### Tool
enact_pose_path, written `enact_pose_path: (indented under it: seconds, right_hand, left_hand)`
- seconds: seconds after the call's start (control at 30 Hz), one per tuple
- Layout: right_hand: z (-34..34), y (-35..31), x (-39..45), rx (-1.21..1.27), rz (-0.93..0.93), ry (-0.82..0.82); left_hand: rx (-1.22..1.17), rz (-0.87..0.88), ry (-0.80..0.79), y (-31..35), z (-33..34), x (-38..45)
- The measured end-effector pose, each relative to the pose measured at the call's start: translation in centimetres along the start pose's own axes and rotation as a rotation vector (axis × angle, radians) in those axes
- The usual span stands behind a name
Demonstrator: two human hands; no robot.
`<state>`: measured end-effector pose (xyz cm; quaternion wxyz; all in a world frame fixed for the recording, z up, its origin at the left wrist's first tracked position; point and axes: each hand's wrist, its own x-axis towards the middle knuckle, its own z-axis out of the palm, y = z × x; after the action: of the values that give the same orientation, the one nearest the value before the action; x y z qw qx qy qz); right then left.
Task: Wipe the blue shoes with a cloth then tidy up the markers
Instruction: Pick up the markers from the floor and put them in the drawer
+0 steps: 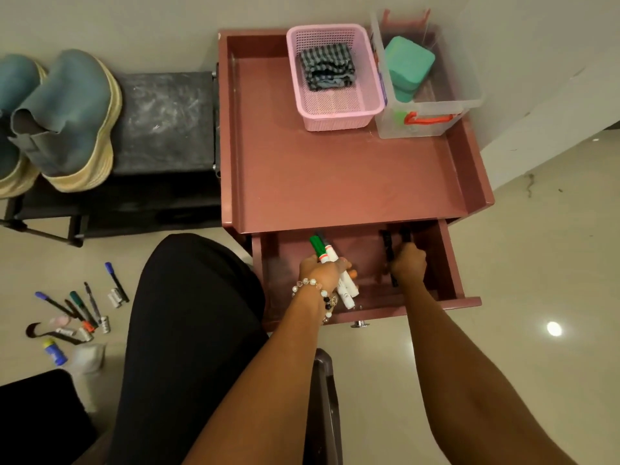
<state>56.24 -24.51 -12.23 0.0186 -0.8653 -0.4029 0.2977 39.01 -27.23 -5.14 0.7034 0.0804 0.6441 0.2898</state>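
Left hand: fingers wrapped round a bundle of smooth cylindrical white-barrelled markers, inside the open reddish drawer. Right hand, just beside: curled on slim black markers. Matte blue shoes well left, on a rack.

The far blue ankle shoe with a cream sole is cut off by the picture's left edge, so only part of it shows. The right hand covers the middle of the dark markers it grips, and how many there are cannot be told. The fingers of the left hand are mostly hidden under its bundle of white-barrelled markers. Print on those barrels is too small to read. The inner back of the open reddish-brown wooden drawer lies in shadow.
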Motion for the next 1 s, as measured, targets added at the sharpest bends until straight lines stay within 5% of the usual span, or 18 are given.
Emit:
enact_pose_path:
  seconds: [0.6, 0.73, 0.83, 0.9, 1.0]
  right_hand:
    - [-0.3, 2.4, 0.2, -0.293, -0.143, 0.125]
    - [-1.2, 1.8, -0.7, 0.103, -0.096, 0.132]
    - [-2.5, 0.6, -5.9, 0.714, -0.051, -0.195]
    - [-3.1, 0.3, -9.4, 0.788, -0.183, -0.42]
    - [-2.8, 0.7, -11.2, 0.776, -0.23, -0.472]
  left_hand:
    - [0.021, -0.062, -0.014, -0.1, 0.9, -0.1]
    - [0.051, -0.052, 0.014, -0.1, 1.0, 0.1]
    - [0.114, -0.001, 0.037, -0.4, 0.9, 0.3]
    - [0.126, 0.01, 0.013, -0.6, 0.8, 0.2]
    - [0.212, 0.008, 0.008, -1.0, 0.8, -0.2]
